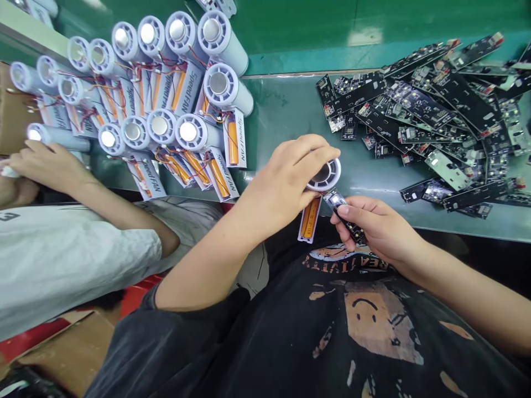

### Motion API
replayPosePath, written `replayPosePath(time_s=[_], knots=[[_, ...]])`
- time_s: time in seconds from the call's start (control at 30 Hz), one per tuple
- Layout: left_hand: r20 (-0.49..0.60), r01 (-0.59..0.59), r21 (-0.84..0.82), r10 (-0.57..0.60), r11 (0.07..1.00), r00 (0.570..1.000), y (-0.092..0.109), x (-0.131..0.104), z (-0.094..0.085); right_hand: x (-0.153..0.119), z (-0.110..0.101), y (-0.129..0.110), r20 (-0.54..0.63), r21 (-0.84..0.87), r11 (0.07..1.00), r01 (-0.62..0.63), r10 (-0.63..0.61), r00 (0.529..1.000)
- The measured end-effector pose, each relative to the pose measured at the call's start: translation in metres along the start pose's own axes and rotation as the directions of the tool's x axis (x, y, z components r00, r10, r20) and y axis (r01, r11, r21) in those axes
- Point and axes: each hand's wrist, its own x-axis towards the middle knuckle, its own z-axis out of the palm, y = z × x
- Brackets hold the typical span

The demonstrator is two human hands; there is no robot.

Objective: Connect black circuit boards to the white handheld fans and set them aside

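Both hands [296,168] [375,224] curled, close together

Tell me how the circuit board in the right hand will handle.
The circuit board is probably stiff, since it looks straight; likely light, being slim and narrow; perhaps fragile, with small components exposed on its face.

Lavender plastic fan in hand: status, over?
Left hand gripping lavender plastic fan, orange cylindrical battery exposed. Right hand holding narrow black circuit board. Nothing visibly blocking.
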Motion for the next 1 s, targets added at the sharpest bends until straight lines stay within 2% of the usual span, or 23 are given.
replayPosePath(time_s=[0.1, 0.17, 0.23, 0.27, 0.37, 0.47, 0.6, 0.87, 1.0], knots=[[-0.111, 0.092, 0.024, -0.089, 0.995, 0.990, 0.001, -0.018, 0.006, 0.000, 0.000, 0.001, -0.002, -0.030, 1.000, 0.004, -0.004, 1.000], [-0.236, 0.139, 0.045, -0.125, 0.989, 0.964, 0.003, -0.035, 0.011, 0.001, 0.000, 0.002, 0.006, -0.043, 0.999, 0.009, -0.009, 1.000], [-0.343, 0.118, 0.092, -0.080, 0.989, 0.936, 0.007, -0.050, 0.016, 0.001, -0.001, 0.002, 0.011, -0.048, 0.999, 0.012, -0.011, 1.000], [-0.361, 0.091, 0.139, -0.035, 0.986, 0.932, 0.010, -0.057, 0.019, 0.001, -0.001, 0.003, 0.012, -0.049, 0.999, 0.010, -0.009, 1.000], [-0.271, 0.045, 0.320, 0.046, 0.946, 0.962, 0.020, -0.067, 0.027, 0.000, -0.001, 0.003, 0.012, -0.059, 0.998, 0.007, -0.006, 1.000], [-0.213, 0.066, 0.411, 0.026, 0.909, 0.977, 0.026, -0.066, 0.029, 0.000, -0.001, 0.003, -0.003, -0.074, 0.997, 0.013, -0.013, 1.000], [-0.203, 0.061, 0.437, 0.033, 0.898, 0.979, 0.028, -0.062, 0.026, -0.002, -0.002, 0.003, -0.022, -0.092, 0.996, 0.015, -0.017, 1.000], [-0.051, 0.057, 0.517, -0.037, 0.854, 0.998, 0.035, -0.051, 0.026, 0.000, 0.001, 0.002, -0.034, -0.120, 0.993, -0.002, -0.002, 0.999], [0.012, 0.074, 0.487, -0.091, 0.870, 0.996, 0.035, -0.045, 0.026, 0.003, 0.004, 0.003, -0.033, -0.153, 0.988, -0.006, 0.001, 0.999]])
